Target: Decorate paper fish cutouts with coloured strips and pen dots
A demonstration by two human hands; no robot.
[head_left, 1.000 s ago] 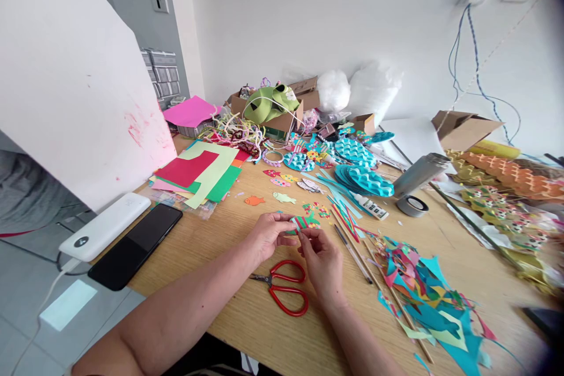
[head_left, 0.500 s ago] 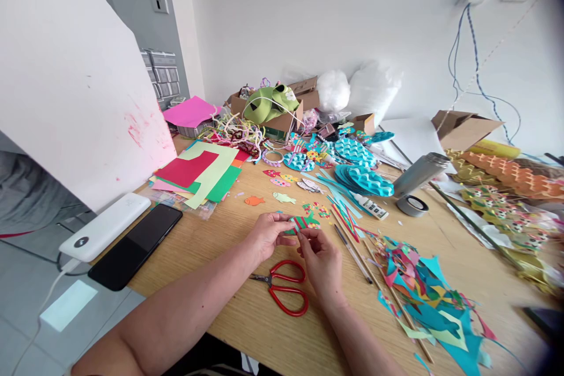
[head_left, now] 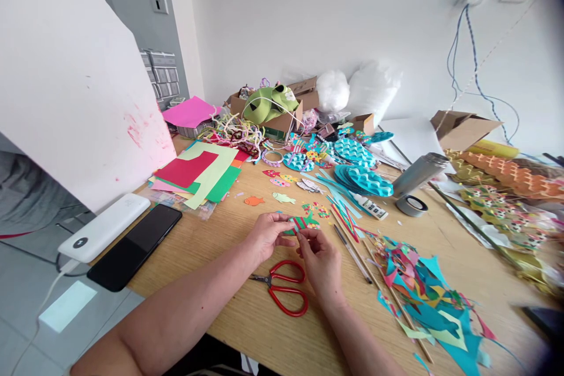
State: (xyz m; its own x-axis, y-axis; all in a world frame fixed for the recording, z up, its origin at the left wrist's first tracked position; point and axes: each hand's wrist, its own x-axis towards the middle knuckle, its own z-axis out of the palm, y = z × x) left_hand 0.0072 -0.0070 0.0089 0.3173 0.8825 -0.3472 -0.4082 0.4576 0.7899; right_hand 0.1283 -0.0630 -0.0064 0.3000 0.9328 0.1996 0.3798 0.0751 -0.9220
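Between my two hands is a green paper fish (head_left: 304, 223) with red stripes. My left hand (head_left: 269, 235) pinches its left end, thumb on top. At the lower edge of the fish, my right hand (head_left: 322, 255) presses thumb and fingers together on it. Just beyond lie small colourful paper bits (head_left: 319, 210). Red-handled scissors (head_left: 282, 288) rest on the table below my hands, their blades partly under my left forearm. An orange paper fish (head_left: 254, 201) and a pale green paper fish (head_left: 284, 197) lie farther off.
To the right are a pen (head_left: 352, 252), wooden sticks (head_left: 403, 311), paper scraps (head_left: 434, 294), a glue tube (head_left: 370, 205) and a steel flask (head_left: 420, 175). Coloured paper sheets (head_left: 215, 179), a phone (head_left: 136, 247) and a white power bank (head_left: 106, 226) lie left. Blue scalloped discs (head_left: 365, 181) stand behind.
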